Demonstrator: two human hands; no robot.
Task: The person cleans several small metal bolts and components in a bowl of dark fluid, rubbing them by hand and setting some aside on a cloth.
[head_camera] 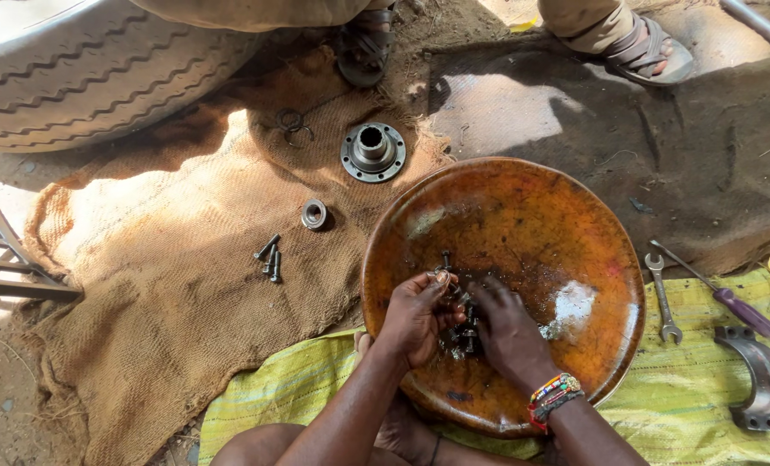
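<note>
Bolts [462, 332] in orange basin [575, 216], between left hand [415, 315] fingers, right hand [510, 332] touching.

Outdoor vehicle-repair spot: tyre [100, 69], spanner [663, 298], dirt ground [704, 147].

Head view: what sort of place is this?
Probably an open-air roadside vehicle repair spot: dirt ground, a large tyre, a wheel hub flange on burlap sacking, a spanner, and oily bolts in a metal basin.

Both hands [462, 315] meet over bolts [464, 332] in the pan [523, 216]; spanner [663, 298] and screwdriver [721, 293] lie right of it — flange [373, 152], bush [314, 214], loose bolts [269, 257] lie left, on sacking [160, 285].
</note>
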